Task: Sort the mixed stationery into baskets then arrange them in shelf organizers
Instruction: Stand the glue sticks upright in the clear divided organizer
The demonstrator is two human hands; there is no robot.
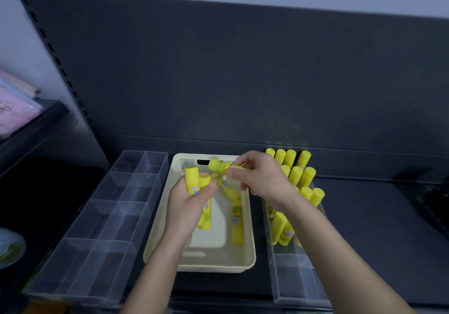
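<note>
A cream basket [243,262] stands on the dark shelf with a few yellow glue sticks [237,231] lying in it. Above the basket my left hand [187,204] grips two or three upright glue sticks [192,177]. My right hand [262,180] pinches one glue stick [220,165] that lies sideways over the basket's far end. To the right, a clear organizer [294,279] holds several glue sticks [301,175] upright in its far compartments.
Left of the basket is a clear divided organizer [102,219] with nothing in its compartments. A roll of tape [9,248] lies at the far left edge. Pink packets [14,109] sit on a side shelf. The shelf's dark back wall [243,71] rises behind.
</note>
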